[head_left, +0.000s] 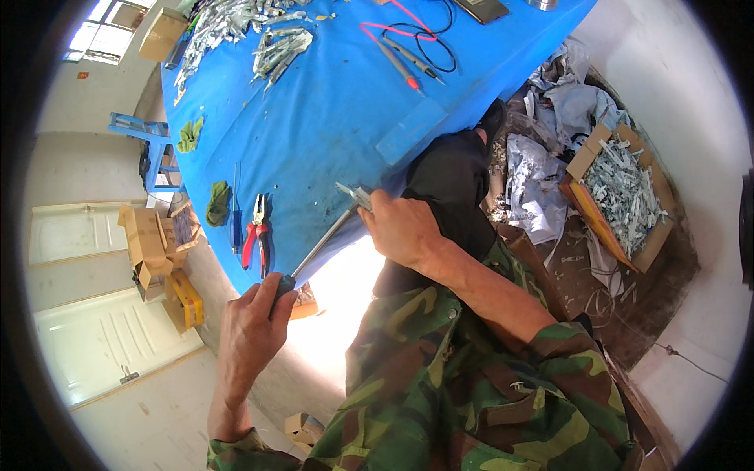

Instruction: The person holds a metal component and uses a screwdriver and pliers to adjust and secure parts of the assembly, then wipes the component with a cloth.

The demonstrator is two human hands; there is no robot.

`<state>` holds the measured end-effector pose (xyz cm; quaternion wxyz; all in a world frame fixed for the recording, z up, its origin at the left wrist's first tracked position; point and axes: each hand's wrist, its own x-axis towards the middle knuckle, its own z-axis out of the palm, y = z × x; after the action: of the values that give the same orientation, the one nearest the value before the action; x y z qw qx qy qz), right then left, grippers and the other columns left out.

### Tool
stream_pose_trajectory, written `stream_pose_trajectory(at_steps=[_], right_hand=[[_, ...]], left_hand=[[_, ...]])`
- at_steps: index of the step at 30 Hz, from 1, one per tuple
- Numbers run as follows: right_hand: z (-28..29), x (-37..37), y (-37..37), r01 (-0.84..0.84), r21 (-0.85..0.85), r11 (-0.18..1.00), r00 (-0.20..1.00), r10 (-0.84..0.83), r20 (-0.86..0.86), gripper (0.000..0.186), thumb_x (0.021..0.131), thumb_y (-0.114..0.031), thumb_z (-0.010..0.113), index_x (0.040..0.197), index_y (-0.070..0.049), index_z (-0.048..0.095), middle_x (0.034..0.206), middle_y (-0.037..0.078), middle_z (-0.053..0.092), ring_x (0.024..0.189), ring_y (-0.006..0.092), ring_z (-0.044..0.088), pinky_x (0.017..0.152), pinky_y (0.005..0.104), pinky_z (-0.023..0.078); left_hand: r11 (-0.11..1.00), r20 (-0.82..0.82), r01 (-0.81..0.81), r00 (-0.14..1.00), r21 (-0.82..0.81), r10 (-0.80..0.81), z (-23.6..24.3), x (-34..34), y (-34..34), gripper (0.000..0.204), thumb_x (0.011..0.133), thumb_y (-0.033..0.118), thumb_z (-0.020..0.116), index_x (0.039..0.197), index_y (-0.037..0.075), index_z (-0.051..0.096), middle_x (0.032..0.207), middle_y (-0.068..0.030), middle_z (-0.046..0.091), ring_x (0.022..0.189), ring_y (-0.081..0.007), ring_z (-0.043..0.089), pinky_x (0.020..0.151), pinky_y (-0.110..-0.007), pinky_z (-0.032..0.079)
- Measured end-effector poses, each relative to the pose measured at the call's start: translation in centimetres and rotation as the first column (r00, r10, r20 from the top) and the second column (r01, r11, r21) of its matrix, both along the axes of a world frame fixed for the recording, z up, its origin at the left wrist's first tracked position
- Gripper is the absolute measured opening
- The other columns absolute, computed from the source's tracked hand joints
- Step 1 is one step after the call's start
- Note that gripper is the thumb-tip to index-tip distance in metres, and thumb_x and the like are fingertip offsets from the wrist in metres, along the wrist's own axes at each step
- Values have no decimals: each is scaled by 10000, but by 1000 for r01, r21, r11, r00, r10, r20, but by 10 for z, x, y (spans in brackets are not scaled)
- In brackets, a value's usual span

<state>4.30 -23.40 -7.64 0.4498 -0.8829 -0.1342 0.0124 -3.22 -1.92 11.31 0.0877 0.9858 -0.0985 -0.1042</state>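
My left hand (255, 322) is closed round the dark handle of a long screwdriver (322, 243), whose metal shaft angles up to the right. My right hand (404, 228) grips a small silvery metal piece (349, 191) at the shaft's far end, near the edge of the blue-covered table (298, 141). Whether the tip is inside the piece or just against it, I cannot tell. Red-and-black pliers (257, 235), a thin blue tool (236, 224) and a green cloth (217, 204) lie left of the shaft. Another green scrap (190, 135) is farther back.
Silvery scrap strips (236, 27), test leads (408, 71) and a dark device (481, 8) are on the table. A box of strips (620, 196) and crumpled bags (534, 180) sit at right. A blue stool (161, 149) and cardboard boxes (145, 243) stand at left.
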Motion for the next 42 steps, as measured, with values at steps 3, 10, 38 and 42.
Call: stream_pose_trajectory(at_steps=[3,10,38,42], right_hand=[[2,0,-1,-8,-4,1000,1000,8,-9,296,1028,-258,621,893,-4,552,629,220,670,595,418,697,560,540,548],[2,1,0,-6,-9,1000,1000,6,-9,293,1027,-257,623,907,1,556,633,224,671,606,421,699,566,540,551],[7,-1,3,25,-10,1000,998,-25,-63,284,1030,-262,622,920,-11,546,638,216,667,613,424,693,584,547,549],[7,0,2,17,-8,1000,999,-18,-45,288,1029,-261,624,911,-11,541,622,212,660,590,414,690,560,535,548]], left_hand=[[993,-40,-40,999,-114,36,-2,2,6,225,979,131,705,1159,-1,680,858,-197,713,669,-363,691,609,-426,526],[983,-95,-119,990,-139,107,-9,-5,9,225,987,140,696,1155,-9,678,864,-199,715,643,-348,686,605,-411,523],[988,112,49,992,145,-65,-13,-15,-3,320,938,171,782,1196,43,644,792,-107,664,592,-275,665,510,-385,532],[982,119,87,987,170,-109,-10,-12,-6,308,929,158,789,1174,43,644,777,-111,660,593,-287,664,507,-392,531]])
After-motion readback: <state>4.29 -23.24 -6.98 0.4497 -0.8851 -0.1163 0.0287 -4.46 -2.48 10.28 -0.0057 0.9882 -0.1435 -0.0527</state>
